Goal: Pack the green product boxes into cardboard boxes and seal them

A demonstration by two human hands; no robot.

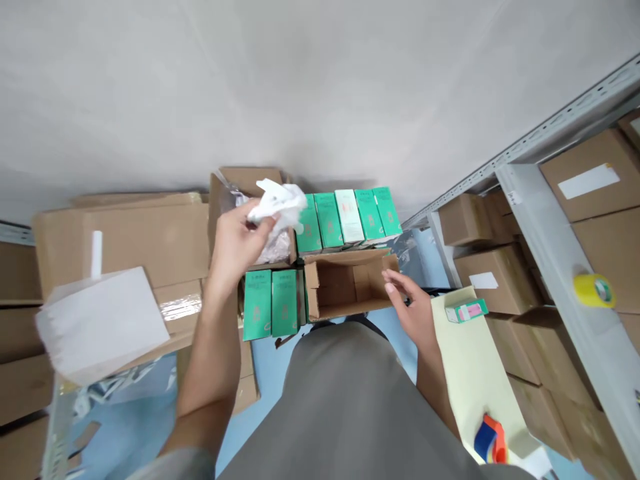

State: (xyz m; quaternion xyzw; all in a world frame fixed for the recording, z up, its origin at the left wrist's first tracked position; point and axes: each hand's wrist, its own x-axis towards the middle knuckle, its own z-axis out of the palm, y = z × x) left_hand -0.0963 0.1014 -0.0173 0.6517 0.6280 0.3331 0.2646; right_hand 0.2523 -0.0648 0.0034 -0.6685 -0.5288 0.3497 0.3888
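Observation:
My left hand is raised, thumb and fingers pinched on a crumpled white sheet; whether it is paper or thin plastic I cannot tell. Below it stands a carton filled with clear plastic bags. In front of my body an open cardboard box shows a bare brown inside. My right hand grips the right end of that box, thumb and fingertips at its edge. Green boxes, one white box among them, line up behind it. Two more green boxes stand at its left.
Flattened cardboard with a white sheet on it lies left. To the right, a pale board bears a small green box and a tape dispenser. Shelves hold cartons and yellow tape.

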